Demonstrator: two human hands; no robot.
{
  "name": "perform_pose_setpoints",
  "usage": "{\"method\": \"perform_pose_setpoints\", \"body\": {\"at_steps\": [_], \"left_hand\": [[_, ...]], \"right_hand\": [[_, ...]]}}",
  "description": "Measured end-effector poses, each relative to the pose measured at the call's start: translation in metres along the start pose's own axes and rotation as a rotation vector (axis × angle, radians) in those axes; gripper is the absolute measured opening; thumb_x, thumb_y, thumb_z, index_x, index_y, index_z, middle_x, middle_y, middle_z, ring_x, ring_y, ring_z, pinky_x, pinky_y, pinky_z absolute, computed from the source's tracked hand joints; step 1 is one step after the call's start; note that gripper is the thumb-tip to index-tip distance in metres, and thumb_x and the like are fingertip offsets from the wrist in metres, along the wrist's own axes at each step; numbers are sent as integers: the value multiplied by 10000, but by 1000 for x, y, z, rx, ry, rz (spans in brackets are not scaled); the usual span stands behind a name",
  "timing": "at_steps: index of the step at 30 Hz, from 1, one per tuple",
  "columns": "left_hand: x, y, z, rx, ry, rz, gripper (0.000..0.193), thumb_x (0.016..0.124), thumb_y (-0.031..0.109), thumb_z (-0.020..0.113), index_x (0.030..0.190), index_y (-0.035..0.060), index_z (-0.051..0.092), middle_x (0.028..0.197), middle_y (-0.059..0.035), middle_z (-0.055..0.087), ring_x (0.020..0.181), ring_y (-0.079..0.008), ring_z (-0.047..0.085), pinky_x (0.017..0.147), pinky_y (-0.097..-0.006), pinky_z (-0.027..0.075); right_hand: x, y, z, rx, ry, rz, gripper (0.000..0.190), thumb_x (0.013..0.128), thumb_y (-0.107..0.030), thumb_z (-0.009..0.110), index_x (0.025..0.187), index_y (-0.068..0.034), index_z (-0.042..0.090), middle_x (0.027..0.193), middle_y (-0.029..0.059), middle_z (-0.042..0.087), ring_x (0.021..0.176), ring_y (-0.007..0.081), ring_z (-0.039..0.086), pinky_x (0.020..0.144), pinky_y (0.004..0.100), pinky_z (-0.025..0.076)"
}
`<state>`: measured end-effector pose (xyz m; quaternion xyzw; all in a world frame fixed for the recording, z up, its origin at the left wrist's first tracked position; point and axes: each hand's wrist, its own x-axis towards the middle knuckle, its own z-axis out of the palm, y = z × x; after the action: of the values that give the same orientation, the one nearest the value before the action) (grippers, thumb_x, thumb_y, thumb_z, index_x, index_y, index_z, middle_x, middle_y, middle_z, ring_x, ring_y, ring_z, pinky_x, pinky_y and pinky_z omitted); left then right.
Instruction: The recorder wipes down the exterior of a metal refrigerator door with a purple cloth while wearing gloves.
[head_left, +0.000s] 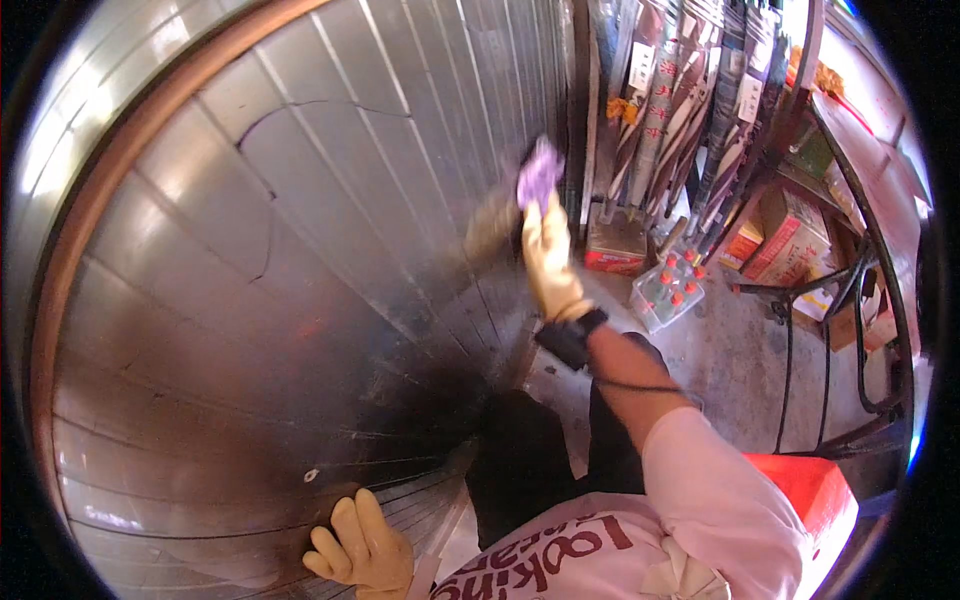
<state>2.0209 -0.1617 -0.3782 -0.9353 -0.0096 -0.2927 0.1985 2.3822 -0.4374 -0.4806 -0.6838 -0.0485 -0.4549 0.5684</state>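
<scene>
A cream rubber glove covers my right hand (551, 247), which is stretched forward and holds a purple cloth (541, 176) near the far edge of a shiny ribbed metal panel (337, 225). The cloth is slightly blurred, and the panel mirrors the glove. At the bottom, my left hand (363, 544), in a matching glove, rests at the panel's lower part with its fingers bent and nothing seen in it. A black band (571, 339) circles my right wrist. Thin dark curved marks show on the panel's upper left, and a small pale spot lies near my left hand.
Wrapped umbrellas (660, 112) stand upright beyond the panel. Below them are a cardboard box (616, 241) and a clear pack of red-capped bottles (667, 291). To the right are more cartons (791, 236), a black metal frame (862, 300) and a red object (806, 487) close beside me.
</scene>
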Motion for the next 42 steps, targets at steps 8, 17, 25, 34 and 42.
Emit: {"method": "perform_pose_setpoints", "body": {"at_steps": [8,17,25,34,42], "left_hand": [[5,4,2,198,297,92,238,975,96,571,1128,201,720,1174,-39,668,1073,-365,533,998,-524,335],[56,37,-18,225,292,202,284,916,-78,526,1131,88,607,834,-110,533,622,-292,355,624,-408,231],[48,55,-5,326,224,221,355,934,15,542,1288,31,540,920,-199,501,749,-352,428,667,-500,321],[10,29,17,448,132,158,514,1025,189,486,1498,-3,427,1571,-358,284,1427,-627,216,1117,-746,190],[21,34,27,450,157,225,544,1041,176,431,1517,-76,358,1646,-301,132,1515,-523,96,1176,-686,112]], "right_hand": [[-75,-128,-15,136,-133,211,317,1016,-182,584,1260,20,567,1058,91,593,968,252,534,975,376,411],[-37,-69,-1,39,-119,-265,413,918,-183,656,1269,30,612,1285,253,576,1334,488,454,1203,614,178],[-258,173,-39,-63,-126,1047,600,1075,-410,405,1488,26,416,1484,245,487,1399,359,430,1174,372,302],[-51,86,-34,274,-70,343,543,1054,-86,488,1572,-60,329,1652,196,244,1552,293,164,1244,356,147],[-157,248,-43,-122,-178,574,506,1031,-81,415,1502,70,310,1517,330,395,1421,473,373,1172,458,333]]}}
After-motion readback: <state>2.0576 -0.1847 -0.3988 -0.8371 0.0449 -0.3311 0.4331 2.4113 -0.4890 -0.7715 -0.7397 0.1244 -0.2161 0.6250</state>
